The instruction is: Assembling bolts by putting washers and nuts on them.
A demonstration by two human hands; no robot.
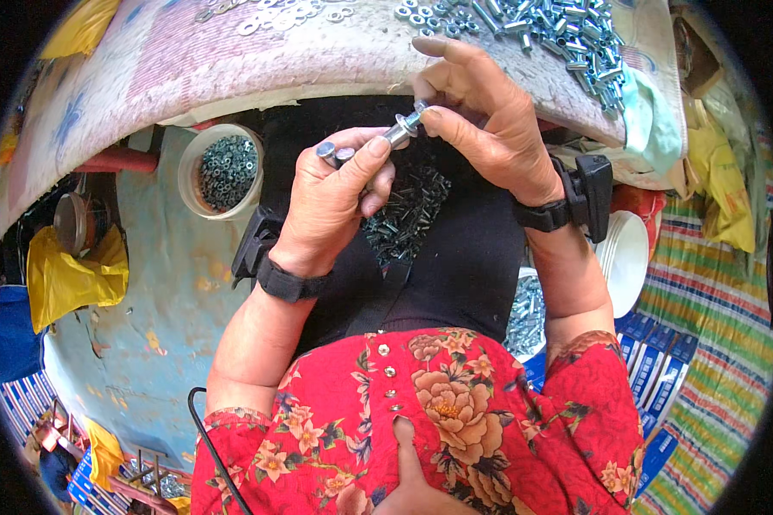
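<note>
My left hand [331, 193] is closed around a few metal expansion bolts; the round ends of two bolts [335, 154] stick out beside the thumb. Between its thumb and fingers, one sleeved expansion bolt [399, 130] points up to the right, with a washer [409, 124] around it near the far end. My right hand [498, 133] pinches that far end with the thumb against a bent finger, while another finger stretches out to the left. Whether a nut sits in the pinch is hard to make out. Dark bolts [410, 210] lie heaped in my lap below the hands.
On the cloth-covered table [232, 73] ahead lie flat washers [288, 15], nuts [429, 17] and a pile of metal sleeves [575, 43]. A white bucket [188, 190] of small nuts stands at left. Sleeves [526, 318] fill a container by my right side, near a white bucket [624, 262].
</note>
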